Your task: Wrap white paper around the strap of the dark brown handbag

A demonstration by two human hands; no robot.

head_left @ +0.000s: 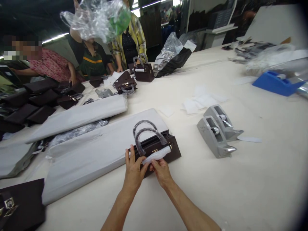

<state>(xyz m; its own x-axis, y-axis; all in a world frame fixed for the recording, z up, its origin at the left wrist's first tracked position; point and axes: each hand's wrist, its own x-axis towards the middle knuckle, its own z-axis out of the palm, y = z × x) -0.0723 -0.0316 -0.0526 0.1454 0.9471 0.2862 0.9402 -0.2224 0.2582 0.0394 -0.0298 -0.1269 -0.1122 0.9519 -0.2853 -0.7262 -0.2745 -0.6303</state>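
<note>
On the pale table (245,189), a small dark brown handbag (151,147) stood directly before the wearer, set at a slant with its two plastic-wrapped handles (146,129) raised. Across its front, just below a gold-coloured clasp (155,150), ran a white wrapping (158,154). The left hand (134,168) was at the bag's left end, thumb and forefinger narrowed on the near end of that wrapping, two other fingers pointing upward beside the bag. The right hand (162,173) had its thumb and curled fingers close together at the wrapping's lower edge; whether they gripped it could not be told. Just behind the bag and to its left stretched a long grey folded bundle (89,163). To the right, two grey tape dispensers (211,136) sat side by side, with thin white sheets (201,102) beyond them and a blue dispenser (274,84) farther right. Near the far edge, another brown handbag (145,75) stood upright beside a black package (176,62) partly covered by clear plastic. Across the table were co-workers, one in a yellow plaid shirt (139,35), another behind a raised clear plastic bag (96,21).
</note>
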